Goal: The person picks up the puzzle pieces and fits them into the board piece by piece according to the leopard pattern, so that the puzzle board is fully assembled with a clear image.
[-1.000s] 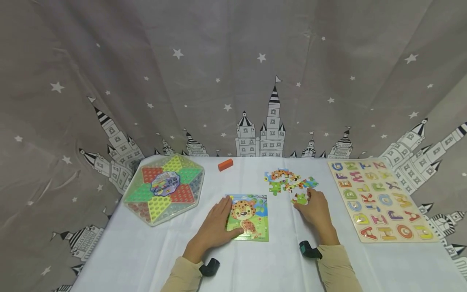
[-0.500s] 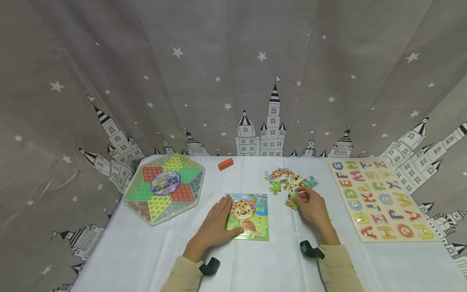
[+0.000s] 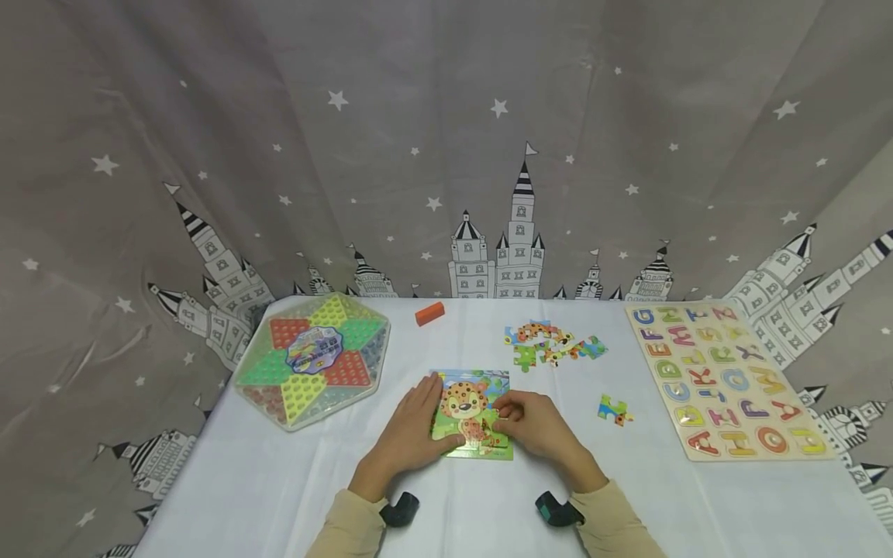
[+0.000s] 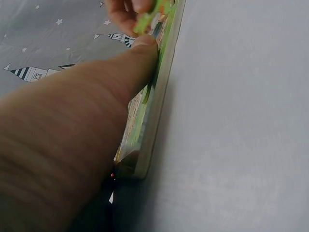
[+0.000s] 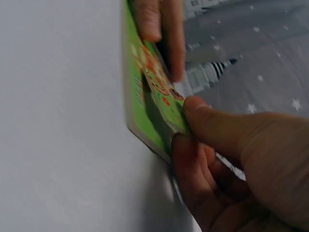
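Note:
A square jigsaw board (image 3: 463, 391) with a spotted cartoon leopard lies on the table. My left hand (image 3: 412, 426) rests along its left side, fingers extended and thumb across the lower part. My right hand (image 3: 537, 426) is at the board's right edge. Between thumb and fingers it pinches a green puzzle piece (image 5: 166, 99), held tilted just over the board's lower right corner in the right wrist view. From the left wrist view, the left thumb (image 4: 140, 58) lies on the board's edge, with the right fingers beyond it.
Several loose puzzle pieces (image 3: 537, 333) lie in a cluster behind the board. Another loose piece (image 3: 614, 409) lies to the right. An alphabet board (image 3: 725, 380) is at far right, a hexagonal game box (image 3: 314, 360) at left, and a red block (image 3: 429, 313) near the back.
My right hand has picked a green puzzle piece up near the cluster and carried it left to the board. It has uncovered a loose piece on the right. The left hand stays put.

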The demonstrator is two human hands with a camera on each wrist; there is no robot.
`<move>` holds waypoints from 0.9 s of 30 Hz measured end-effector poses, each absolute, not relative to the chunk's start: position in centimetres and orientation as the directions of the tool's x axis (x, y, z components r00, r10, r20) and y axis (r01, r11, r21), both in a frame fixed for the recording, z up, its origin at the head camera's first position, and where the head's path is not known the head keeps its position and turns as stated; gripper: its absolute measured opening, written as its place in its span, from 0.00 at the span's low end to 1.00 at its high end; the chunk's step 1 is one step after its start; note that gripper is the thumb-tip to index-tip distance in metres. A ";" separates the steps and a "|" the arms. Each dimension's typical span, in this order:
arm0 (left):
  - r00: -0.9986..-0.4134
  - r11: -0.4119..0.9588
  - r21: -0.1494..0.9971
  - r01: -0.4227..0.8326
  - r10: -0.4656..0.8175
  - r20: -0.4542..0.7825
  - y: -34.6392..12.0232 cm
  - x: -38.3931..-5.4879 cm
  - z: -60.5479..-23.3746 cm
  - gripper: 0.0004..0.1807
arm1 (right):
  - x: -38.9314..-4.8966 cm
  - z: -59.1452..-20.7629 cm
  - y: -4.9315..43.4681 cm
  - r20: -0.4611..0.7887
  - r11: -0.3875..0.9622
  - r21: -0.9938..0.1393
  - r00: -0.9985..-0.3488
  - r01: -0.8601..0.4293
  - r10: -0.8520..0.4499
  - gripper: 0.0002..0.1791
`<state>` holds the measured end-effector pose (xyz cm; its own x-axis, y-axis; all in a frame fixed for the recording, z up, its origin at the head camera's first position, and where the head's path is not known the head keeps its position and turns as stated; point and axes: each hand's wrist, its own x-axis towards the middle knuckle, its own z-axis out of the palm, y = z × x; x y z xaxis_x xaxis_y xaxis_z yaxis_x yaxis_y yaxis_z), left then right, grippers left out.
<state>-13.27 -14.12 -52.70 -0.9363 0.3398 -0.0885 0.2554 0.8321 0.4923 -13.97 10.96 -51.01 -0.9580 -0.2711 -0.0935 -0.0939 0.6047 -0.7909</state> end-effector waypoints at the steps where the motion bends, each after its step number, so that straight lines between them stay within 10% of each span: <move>1: -0.936 0.830 0.495 0.257 0.340 -0.085 -14.1 -13.3 -52.7 0.60 | -13.8 -51.0 10.6 -0.092 0.616 -0.781 -0.958 -0.100 -0.273 0.11; 27: -0.943 0.851 0.456 0.261 0.326 -0.069 -13.9 -13.2 -53.3 0.57 | -12.7 -51.0 9.0 -0.029 0.750 -0.632 -0.960 -0.197 -0.277 0.12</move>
<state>-13.17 -13.94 -53.32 -0.9428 0.3261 -0.0689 0.2610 0.8508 0.4561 -12.67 9.00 -50.98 -0.9604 -0.2771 -0.0289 -0.1973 0.7498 -0.6316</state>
